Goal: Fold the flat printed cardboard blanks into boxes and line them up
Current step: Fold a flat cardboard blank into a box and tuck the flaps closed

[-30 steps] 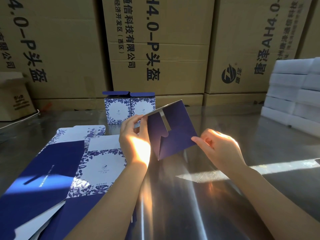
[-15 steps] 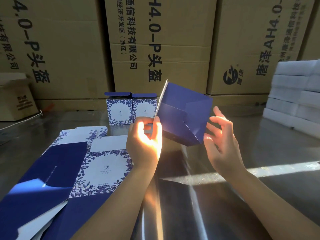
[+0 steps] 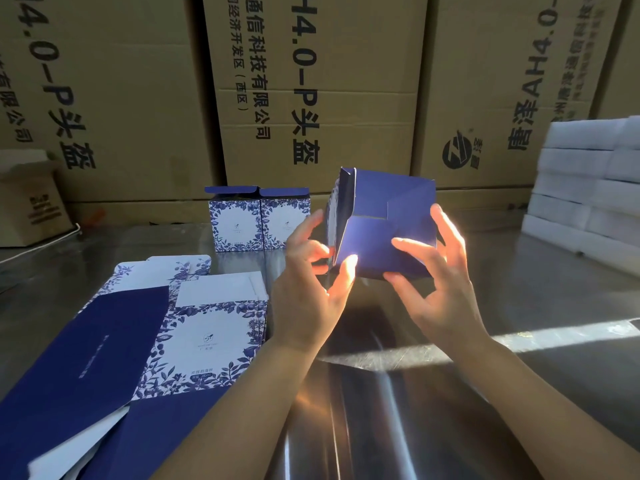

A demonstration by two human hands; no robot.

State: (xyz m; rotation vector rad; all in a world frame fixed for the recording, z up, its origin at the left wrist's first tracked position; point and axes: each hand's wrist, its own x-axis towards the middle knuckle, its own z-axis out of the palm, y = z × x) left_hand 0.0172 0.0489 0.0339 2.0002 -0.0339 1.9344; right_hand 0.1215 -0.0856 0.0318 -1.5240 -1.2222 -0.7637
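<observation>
Half-folded box (image 3: 388, 209) between hands (image 3: 308, 296) (image 3: 441, 292), blue flapped end toward the camera

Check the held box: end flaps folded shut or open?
Mostly shut: on the box, blue flaps overlap across the end facing the camera, but the left flap stands ajar.

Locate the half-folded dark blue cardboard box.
Head view, centre: the box is held between left hand and right hand, right of two finished blue-and-white floral boxes.
</observation>
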